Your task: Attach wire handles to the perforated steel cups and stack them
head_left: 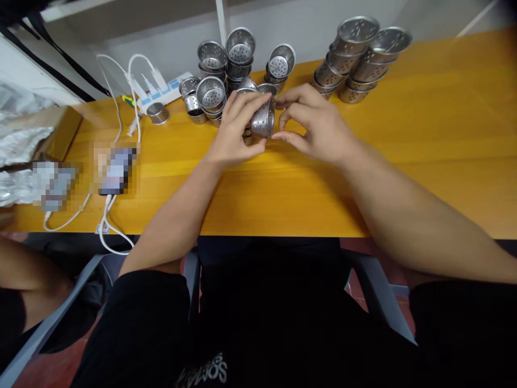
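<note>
My left hand (236, 129) holds a perforated metal cup (263, 121) on its side, thumb below and fingers over the top. Facing the cup's right end is my right hand (311, 121). Its thumb and fingers are curved and apart, with the tips very close to the cup's edge; whether they touch it I cannot tell. Just behind my left hand stand several stacks of similar perforated cups (211, 94), partly covered by my fingers. Another stack (281, 62) rises behind the gap between my hands.
Taller cup stacks (355, 48) stand at the back right of the wooden table (436, 151). A single cup (158, 113) sits by a white power strip (173, 89). At left are a phone (118, 171) with white cables, another device (58, 188) and a cardboard box (67, 129). A person's arm (32, 269) is at lower left.
</note>
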{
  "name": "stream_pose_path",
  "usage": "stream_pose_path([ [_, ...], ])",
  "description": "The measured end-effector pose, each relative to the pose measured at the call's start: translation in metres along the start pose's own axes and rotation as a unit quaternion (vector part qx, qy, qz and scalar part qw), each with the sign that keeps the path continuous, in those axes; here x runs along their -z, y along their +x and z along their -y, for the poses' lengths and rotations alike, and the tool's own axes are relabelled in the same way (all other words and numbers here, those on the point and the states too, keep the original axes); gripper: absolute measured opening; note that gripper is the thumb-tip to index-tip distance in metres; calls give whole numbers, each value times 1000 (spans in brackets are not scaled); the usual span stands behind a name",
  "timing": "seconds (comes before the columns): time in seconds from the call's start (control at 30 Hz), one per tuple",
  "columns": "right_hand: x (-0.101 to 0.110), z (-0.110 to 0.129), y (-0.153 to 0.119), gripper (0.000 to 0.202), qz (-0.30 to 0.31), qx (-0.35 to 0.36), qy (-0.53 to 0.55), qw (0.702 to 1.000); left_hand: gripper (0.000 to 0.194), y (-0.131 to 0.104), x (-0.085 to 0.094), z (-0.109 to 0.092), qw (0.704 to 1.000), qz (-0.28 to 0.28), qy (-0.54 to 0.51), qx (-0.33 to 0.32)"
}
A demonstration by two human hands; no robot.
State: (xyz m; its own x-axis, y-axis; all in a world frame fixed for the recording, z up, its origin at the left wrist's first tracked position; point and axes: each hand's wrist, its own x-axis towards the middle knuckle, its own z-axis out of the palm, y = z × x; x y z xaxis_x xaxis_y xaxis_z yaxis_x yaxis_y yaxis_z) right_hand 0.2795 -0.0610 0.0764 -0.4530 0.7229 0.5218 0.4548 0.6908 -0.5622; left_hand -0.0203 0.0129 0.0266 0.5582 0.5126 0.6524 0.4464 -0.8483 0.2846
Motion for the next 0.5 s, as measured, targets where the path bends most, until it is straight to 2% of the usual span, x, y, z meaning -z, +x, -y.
stream_pose_path([
  [0.1, -2, -1, -2, 72, -24, -7, -18, 1000, 93, 1, -1, 9, 1000, -8, 1, 2],
  [0.17, -3, -2, -3, 68, -73, -22, -34, 996, 91, 1, -3, 16, 1000, -18, -5, 9],
  [0.23, -1, -7, -5, 60, -125, -29, -48, 991, 91, 0, -6, 20, 999, -42, -25, 25],
  [0.3, 3, -20, -7, 56, -145, -25, -62, 987, 96, 0, -7, 20, 993, -84, -53, 60],
  [0.4, 4, -49, -11, 68, -92, -43, -102, 990, 106, -2, -3, 18, 976, -147, -102, 121],
  [0.5, -1, -79, -16, 85, -37, -75, -123, 989, 103, -4, 4, 22, 974, -129, -137, 125],
])
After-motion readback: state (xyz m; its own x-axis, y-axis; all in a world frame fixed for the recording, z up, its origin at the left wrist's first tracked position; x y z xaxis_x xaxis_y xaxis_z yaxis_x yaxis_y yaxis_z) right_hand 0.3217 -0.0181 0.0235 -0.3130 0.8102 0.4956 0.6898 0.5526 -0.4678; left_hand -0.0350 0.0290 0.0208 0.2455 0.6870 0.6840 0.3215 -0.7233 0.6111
